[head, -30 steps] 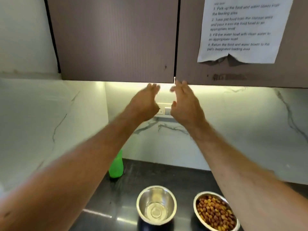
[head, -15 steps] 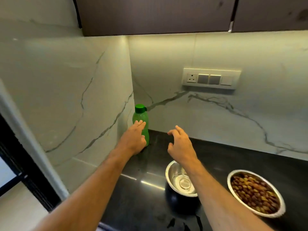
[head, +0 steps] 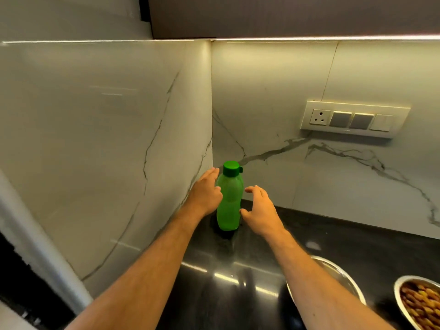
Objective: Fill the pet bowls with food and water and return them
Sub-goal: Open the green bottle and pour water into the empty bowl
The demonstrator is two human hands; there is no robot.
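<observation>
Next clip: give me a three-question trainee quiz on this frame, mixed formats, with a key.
1. True or false: the green bottle stands upright with its cap on.
2. Which bowl holds kibble? A) the bowl at the far right B) the bowl under the right forearm
3. Fill in: the left hand and right hand are on either side of the ____.

Key: 1 true; 2 A; 3 bottle.
</observation>
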